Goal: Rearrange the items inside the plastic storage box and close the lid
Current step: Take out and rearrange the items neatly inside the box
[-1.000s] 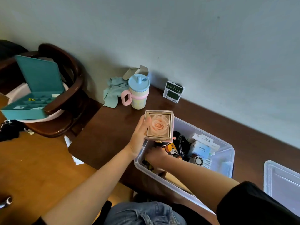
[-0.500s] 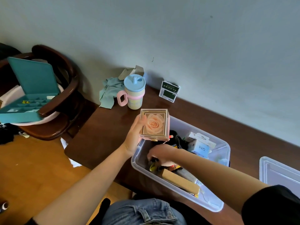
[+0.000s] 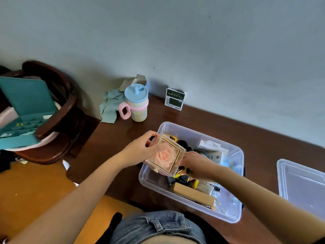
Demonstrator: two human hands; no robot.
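Your left hand [image 3: 140, 148] grips the clear rose box [image 3: 166, 155] from its left side, fingers curled over the upper left corner and thumb against the near face; the box is tilted and sits over the left part of the plastic storage box [image 3: 233, 208], at the centre of the frame; your right hand [image 3: 195, 162] lies just right of the rose box, touching its right edge, though whether those fingers curl round it or only press you cannot tell, since the box hides them; the storage box stands open on the dark wooden table [image 3: 114, 138], holding a brown carton [image 3: 193, 193] along its near wall and white packets [image 3: 211, 152] toward the far right; its lid [image 3: 302, 187] lies apart at the right edge of the frame.
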